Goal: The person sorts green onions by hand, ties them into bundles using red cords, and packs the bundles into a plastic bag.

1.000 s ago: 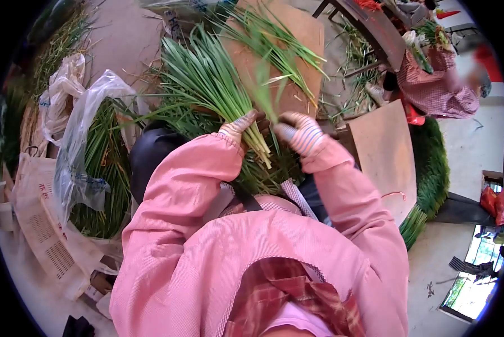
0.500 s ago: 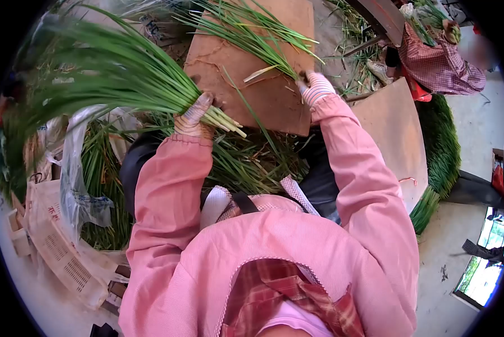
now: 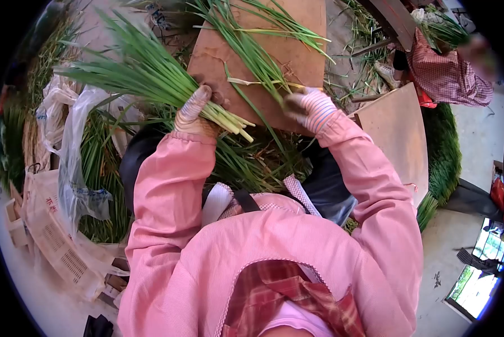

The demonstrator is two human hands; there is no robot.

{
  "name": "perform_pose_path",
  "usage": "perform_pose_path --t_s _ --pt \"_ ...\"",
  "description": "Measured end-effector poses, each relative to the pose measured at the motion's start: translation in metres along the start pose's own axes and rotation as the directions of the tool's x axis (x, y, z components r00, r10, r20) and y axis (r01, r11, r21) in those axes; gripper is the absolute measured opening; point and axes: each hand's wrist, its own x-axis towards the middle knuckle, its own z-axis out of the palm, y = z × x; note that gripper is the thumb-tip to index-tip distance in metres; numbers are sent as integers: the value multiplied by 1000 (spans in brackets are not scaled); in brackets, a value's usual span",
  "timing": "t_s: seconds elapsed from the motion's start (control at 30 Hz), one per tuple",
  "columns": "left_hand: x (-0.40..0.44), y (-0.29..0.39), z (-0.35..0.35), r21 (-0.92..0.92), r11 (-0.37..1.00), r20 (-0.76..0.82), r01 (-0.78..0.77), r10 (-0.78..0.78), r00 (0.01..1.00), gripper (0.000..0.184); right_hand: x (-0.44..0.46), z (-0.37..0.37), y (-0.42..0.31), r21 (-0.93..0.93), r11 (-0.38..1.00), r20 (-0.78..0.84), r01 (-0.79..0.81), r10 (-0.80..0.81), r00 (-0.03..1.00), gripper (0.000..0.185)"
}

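My left hand (image 3: 198, 112), in a striped glove with dark fingertips, is closed round a thick bunch of chives (image 3: 151, 76). Their pale cut ends stick out to the lower right, and the green leaves fan to the upper left. Over the brown board (image 3: 311, 64), my right hand (image 3: 312, 108) wears a matching glove. Its fingers are pinched on the stem ends of a thinner group of chives (image 3: 257, 59) that lies across the board. A few separate stalks lie nearer the board's far edge.
Loose leaves (image 3: 252, 163) pile up below the board, between my knees. On the left are a clear plastic bag (image 3: 75, 163) and a pale plastic crate (image 3: 61, 241). A second board (image 3: 395, 135) and a heap of greens (image 3: 445, 151) are at the right. A checked cloth (image 3: 440, 67) hangs beyond.
The bunch in my left hand has swung up and its leaves are no longer blurred. My right hand has shifted lower on the board, and the stems at its fingers have moved with it.
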Motion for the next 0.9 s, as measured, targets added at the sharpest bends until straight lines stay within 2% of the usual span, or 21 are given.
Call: perform_pose_path --t_s 0.03,0.07,0.13,0.17,0.2,0.27,0.3,0.33,0.37,0.43,0.47,0.53,0.57,0.63,0.67,0.7,0.77,0.8,0.83,0.87,0.9 --pt "5 3 -10 46 998 47 -41 39 998 37 -7 -4 2 77 997 -13 20 -19 1000 26" --pt "6 4 -12 46 998 39 -42 40 998 37 -9 2 13 22 1000 -93 1 1 996 17" --pt "4 8 -10 47 998 93 -45 41 995 36 -11 17 41 278 946 -251 -164 237 939 13" --pt "3 9 -8 69 997 107 -45 37 994 35 -9 17 40 542 815 -234 -205 380 895 12" --pt "3 9 -10 73 997 107 -40 32 994 35 -7 6 29 620 726 -122 -298 465 877 14" --pt "7 7 -16 -64 998 234 28 -13 972 33 -6 7 18 469 848 -147 -248 352 925 14" --pt "9 6 -18 -65 998 234 29 -13 972 33 -3 8 14 366 877 -50 -310 351 935 15" --pt "10 5 -20 -77 996 246 48 -28 969 33 -4 9 6 407 819 91 -405 405 910 22" --pt "9 5 -20 -90 994 258 66 -41 965 33 -4 13 -2 288 885 50 -366 368 929 25" --pt "7 3 -16 -75 995 182 73 -58 982 33 -3 26 -8 66 940 -4 -335 336 942 33" --pt "6 2 -14 -60 995 108 83 -76 991 34 0 28 -4 65 939 -4 -337 338 941 33" --pt "4 2 -10 -43 997 88 68 -64 994 36 11 29 8 28 901 22 -433 432 901 35" --pt "2 3 -8 -42 997 73 65 -62 995 36 11 33 26 196 898 -149 -394 425 893 31" --pt "3 6 -7 -61 997 69 45 -41 997 36 17 -21 1 583 729 -210 -360 563 799 20" --pt "4 7 -9 -41 999 63 22 -20 998 37 17 -44 -3 696 703 -335 -143 495 802 20" --pt "3 6 -10 -20 1000 54 6 -5 999 38 15 -62 -8 739 655 -331 -159 558 761 21" --pt "1 5 -5 -46 999 21 -17 18 1000 35 15 -64 28 311 824 -125 -474 530 839 24" --pt "0 5 -2 -54 998 -12 -35 35 999 32 27 -62 33 -288 823 120 -489 537 835 27" --pt "2 4 -7 -14 999 1 -52 52 999 40 -4 -73 33 -317 809 133 -495 555 821 26" --pt "3 7 -4 -23 998 22 -57 57 998 40 -3 -95 47 -328 803 112 -498 556 823 26" --pt "2 8 -3 3 999 20 -41 41 999 40 -1 -125 75 -383 820 88 -425 490 867 25"
